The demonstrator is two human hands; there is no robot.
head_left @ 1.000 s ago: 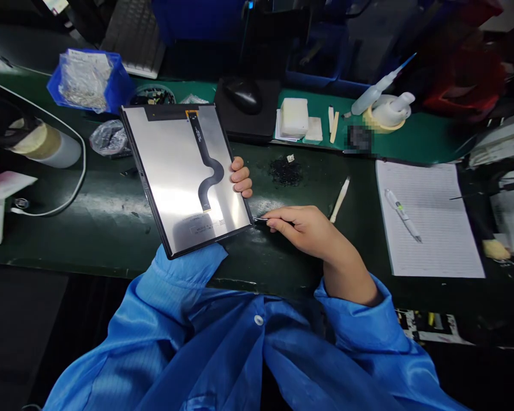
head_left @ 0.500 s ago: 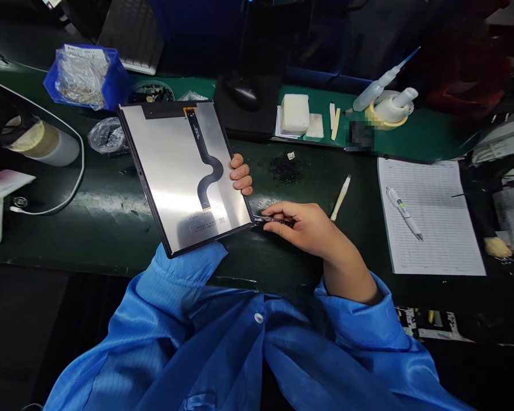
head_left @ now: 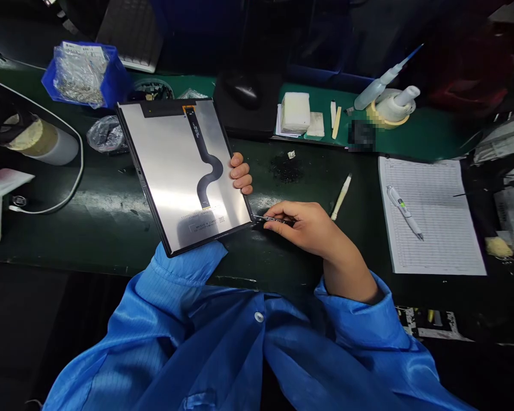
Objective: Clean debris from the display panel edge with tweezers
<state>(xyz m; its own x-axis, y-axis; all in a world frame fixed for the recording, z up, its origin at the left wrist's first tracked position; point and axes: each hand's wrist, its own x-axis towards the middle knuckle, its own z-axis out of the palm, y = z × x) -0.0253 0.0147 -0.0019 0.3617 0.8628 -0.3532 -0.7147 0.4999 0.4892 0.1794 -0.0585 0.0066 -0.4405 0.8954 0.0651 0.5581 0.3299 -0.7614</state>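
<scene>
My left hand point(head_left: 241, 173) holds a tablet screen panel point(head_left: 171, 165) from beneath. Its fingers curl over the panel's right edge, while palm and thumb are hidden underneath. Silvery backing faces up, framed in black, with a dark curved flex cable point(head_left: 215, 170) running down it. In my right hand point(head_left: 306, 225), tweezers point(head_left: 277, 220) with a dark body and thin metal tip are pinched between thumb and fingers. That tip is at the panel's lower right corner; whether it grips anything there is too small to tell.
Black scraps point(head_left: 286, 169) lie on the dark bench beyond my right hand, with a pale stick point(head_left: 341, 197) beside them. Farther right are a paper pad point(head_left: 437, 240) and a pen point(head_left: 405, 212). White blocks point(head_left: 295, 112), a dropper bottle point(head_left: 374, 90) and a blue bin point(head_left: 119, 80) stand behind.
Both hands and the panel stay almost in place. The tweezers have shifted very slightly at the panel's corner.
</scene>
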